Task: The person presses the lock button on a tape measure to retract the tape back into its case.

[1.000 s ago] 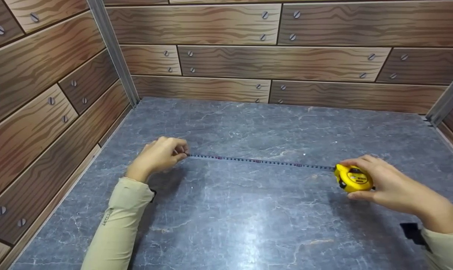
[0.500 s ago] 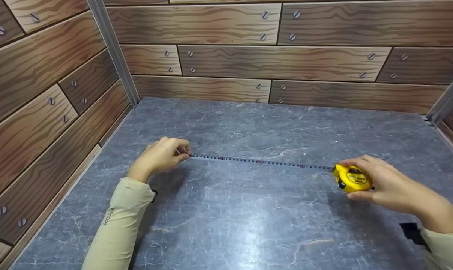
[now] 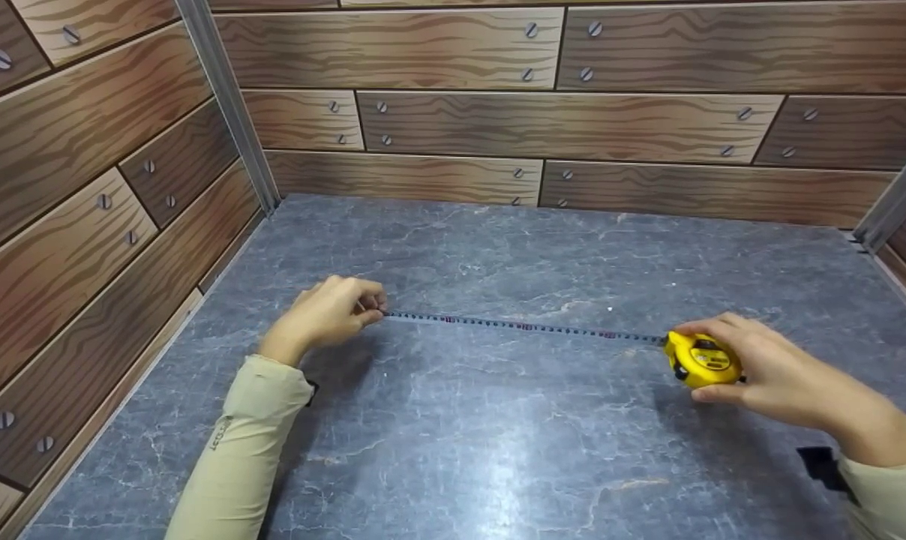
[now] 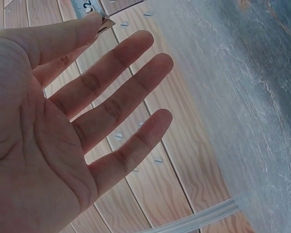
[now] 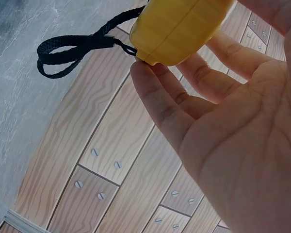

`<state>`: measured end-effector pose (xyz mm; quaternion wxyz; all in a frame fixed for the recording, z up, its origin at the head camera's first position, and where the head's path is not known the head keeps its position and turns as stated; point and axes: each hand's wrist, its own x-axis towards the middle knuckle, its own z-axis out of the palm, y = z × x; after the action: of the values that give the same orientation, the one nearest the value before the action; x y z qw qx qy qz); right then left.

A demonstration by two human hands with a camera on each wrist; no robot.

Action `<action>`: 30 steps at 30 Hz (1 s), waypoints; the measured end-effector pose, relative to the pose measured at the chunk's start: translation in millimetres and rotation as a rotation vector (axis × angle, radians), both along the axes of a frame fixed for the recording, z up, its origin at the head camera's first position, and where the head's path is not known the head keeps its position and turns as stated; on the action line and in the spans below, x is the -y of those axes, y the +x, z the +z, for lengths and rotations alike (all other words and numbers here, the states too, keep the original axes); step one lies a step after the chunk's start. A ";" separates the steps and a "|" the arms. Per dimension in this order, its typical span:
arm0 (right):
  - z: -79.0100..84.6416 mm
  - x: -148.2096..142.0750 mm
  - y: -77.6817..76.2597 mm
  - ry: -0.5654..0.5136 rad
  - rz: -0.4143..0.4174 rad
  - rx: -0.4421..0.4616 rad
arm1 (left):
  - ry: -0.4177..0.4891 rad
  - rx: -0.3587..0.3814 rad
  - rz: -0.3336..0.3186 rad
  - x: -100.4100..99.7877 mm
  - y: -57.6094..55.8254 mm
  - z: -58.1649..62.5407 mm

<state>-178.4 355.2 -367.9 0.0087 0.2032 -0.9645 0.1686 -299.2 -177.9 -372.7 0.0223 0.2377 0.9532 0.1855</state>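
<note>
A yellow tape measure [image 3: 706,360] is held in my right hand [image 3: 790,375], thumb below and fingers over its top. Its blade [image 3: 490,324] runs out leftward in a nearly straight line above the table. My left hand [image 3: 325,315] pinches the blade's end between thumb and index finger. In the left wrist view the metal end hook [image 4: 105,24] sticks out past the thumb tip, while the other fingers [image 4: 119,109] are spread loosely. The right wrist view shows the yellow case [image 5: 179,29] against the fingertips, with a black wrist strap [image 5: 70,48] looping from it.
Beneath both hands lies a grey marbled tabletop [image 3: 453,435]. Wood-plank patterned panels stand at the back [image 3: 453,124] and on the left [image 3: 70,247], joined by a metal corner post [image 3: 232,112]. Another post [image 3: 895,191] rises at the right.
My left hand has drifted slightly right with the blade's end. The tape measure case has shifted a touch left and toward me, so the stretched blade looks slightly shorter.
</note>
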 end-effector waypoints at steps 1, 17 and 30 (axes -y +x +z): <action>-0.2 0.3 -0.2 -0.001 0.000 0.002 | 0.000 0.001 -0.003 -0.3 0.0 -0.2; -2.2 1.6 -0.4 0.020 0.027 -0.077 | 0.001 0.001 -0.027 -2.7 -0.2 -2.8; -2.4 2.5 0.2 0.019 0.037 -0.056 | -0.011 0.008 -0.032 -5.2 0.0 -3.1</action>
<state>-178.1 352.6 -370.3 0.0306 0.2257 -0.9615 0.1539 -299.3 -172.7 -375.7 0.0304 0.2522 0.9501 0.1809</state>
